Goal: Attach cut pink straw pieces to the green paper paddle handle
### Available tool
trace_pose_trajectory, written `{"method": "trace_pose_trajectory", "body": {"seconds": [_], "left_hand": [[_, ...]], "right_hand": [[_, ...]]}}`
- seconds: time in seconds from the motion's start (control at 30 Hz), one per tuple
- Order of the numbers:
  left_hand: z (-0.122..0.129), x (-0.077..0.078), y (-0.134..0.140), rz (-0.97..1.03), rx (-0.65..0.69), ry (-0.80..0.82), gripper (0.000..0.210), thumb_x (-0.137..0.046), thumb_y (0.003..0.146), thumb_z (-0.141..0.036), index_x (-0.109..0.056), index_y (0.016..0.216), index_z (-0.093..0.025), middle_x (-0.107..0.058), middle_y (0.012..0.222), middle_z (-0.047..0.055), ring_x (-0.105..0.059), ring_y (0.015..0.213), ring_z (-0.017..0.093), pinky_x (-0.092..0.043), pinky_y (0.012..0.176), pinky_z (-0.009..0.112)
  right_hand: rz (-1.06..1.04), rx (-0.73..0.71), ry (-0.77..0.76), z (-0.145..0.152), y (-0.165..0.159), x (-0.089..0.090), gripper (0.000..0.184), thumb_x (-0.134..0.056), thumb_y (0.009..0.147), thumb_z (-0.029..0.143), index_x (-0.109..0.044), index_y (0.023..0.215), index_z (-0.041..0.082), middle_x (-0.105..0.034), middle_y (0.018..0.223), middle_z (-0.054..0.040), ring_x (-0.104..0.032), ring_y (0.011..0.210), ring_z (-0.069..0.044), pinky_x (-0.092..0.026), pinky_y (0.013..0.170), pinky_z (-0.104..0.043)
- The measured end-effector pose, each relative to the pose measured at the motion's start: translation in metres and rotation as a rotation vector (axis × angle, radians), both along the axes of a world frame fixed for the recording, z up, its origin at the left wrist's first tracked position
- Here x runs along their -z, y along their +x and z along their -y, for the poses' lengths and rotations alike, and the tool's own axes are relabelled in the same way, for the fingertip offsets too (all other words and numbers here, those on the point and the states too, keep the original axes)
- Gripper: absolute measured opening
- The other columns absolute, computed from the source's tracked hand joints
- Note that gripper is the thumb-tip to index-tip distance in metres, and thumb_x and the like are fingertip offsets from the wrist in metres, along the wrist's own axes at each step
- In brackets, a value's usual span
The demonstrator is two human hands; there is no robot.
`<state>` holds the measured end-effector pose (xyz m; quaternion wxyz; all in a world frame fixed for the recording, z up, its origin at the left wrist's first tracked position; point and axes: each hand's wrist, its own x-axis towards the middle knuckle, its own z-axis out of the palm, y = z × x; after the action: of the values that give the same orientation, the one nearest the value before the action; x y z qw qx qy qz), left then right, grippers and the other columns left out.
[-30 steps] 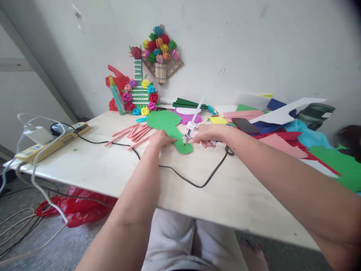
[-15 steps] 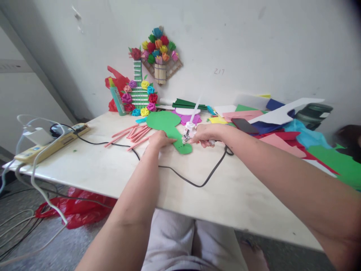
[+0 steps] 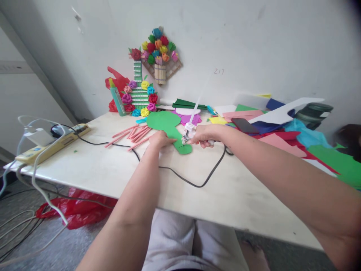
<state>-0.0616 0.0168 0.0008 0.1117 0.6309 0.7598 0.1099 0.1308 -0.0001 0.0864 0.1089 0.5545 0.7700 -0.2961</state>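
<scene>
A glue gun (image 3: 188, 132) with a long white glue stick (image 3: 195, 110) rising from it is in my right hand (image 3: 204, 135), whose fingers are wrapped round the handle. Its metal nozzle points down at the narrow lower end of a green paper cutout (image 3: 163, 120), close to small dark marks there. Whether the nozzle touches the paper I cannot tell. My left hand (image 3: 160, 140) holds the cutout against the table from its left edge, thumb side toward the nozzle. Several pink rolled paper sticks (image 3: 138, 133) lie just left of that hand.
A black cord (image 3: 194, 184) loops across the table (image 3: 225, 203) in front of my hands. At left lies a power strip (image 3: 53, 145). A flower-decorated paper guitar (image 3: 138, 94) and a glue bottle (image 3: 117, 98) stand behind. Coloured paper and a phone (image 3: 244, 126) lie to the right.
The glue gun has shifted very slightly to the left over the cutout's lower end. My left hand and the cutout stay where they were.
</scene>
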Motion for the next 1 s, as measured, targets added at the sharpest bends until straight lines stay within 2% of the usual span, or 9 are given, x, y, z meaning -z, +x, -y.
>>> {"method": "trace_pose_trajectory", "body": {"seconds": [0.1,0.37,0.53,1.0], "left_hand": [[0.000,0.000,0.001,-0.006,-0.008,0.000,0.054,-0.055,0.056,-0.069,-0.063,0.078,-0.020,-0.067,0.092,0.009,-0.061,0.085,0.025,-0.044,0.066,0.029],[-0.001,0.001,0.002,-0.008,-0.023,0.008,0.052,-0.057,0.057,-0.068,-0.063,0.079,-0.021,-0.067,0.090,0.009,-0.061,0.084,0.024,-0.045,0.067,0.029],[-0.004,0.003,-0.001,-0.005,-0.005,0.010,0.052,-0.057,0.056,-0.068,-0.063,0.077,-0.021,-0.067,0.092,0.009,-0.061,0.085,0.025,-0.045,0.066,0.030],[-0.008,0.007,-0.003,0.011,-0.014,0.020,0.054,-0.057,0.055,-0.069,-0.063,0.077,-0.021,-0.067,0.090,0.009,-0.061,0.084,0.024,-0.045,0.065,0.029]], "right_hand": [[-0.032,0.002,0.009,0.003,0.002,-0.001,0.028,-0.059,0.076,0.040,-0.047,0.076,0.015,-0.049,0.046,0.0026,-0.040,0.032,-0.008,-0.035,0.035,-0.022],[-0.069,0.015,0.043,0.007,0.022,-0.020,0.034,-0.064,0.069,0.047,-0.052,0.072,0.015,-0.053,0.050,0.0001,-0.043,0.035,-0.007,-0.036,0.034,-0.021],[-0.081,0.095,0.065,0.011,0.026,-0.014,0.034,-0.062,0.072,0.047,-0.051,0.069,0.015,-0.052,0.048,0.0008,-0.041,0.033,-0.006,-0.032,0.032,-0.020],[-0.105,0.071,0.054,0.000,0.027,0.001,0.034,-0.061,0.073,0.048,-0.049,0.070,0.016,-0.052,0.046,0.0016,-0.042,0.033,-0.007,-0.033,0.032,-0.019]]}}
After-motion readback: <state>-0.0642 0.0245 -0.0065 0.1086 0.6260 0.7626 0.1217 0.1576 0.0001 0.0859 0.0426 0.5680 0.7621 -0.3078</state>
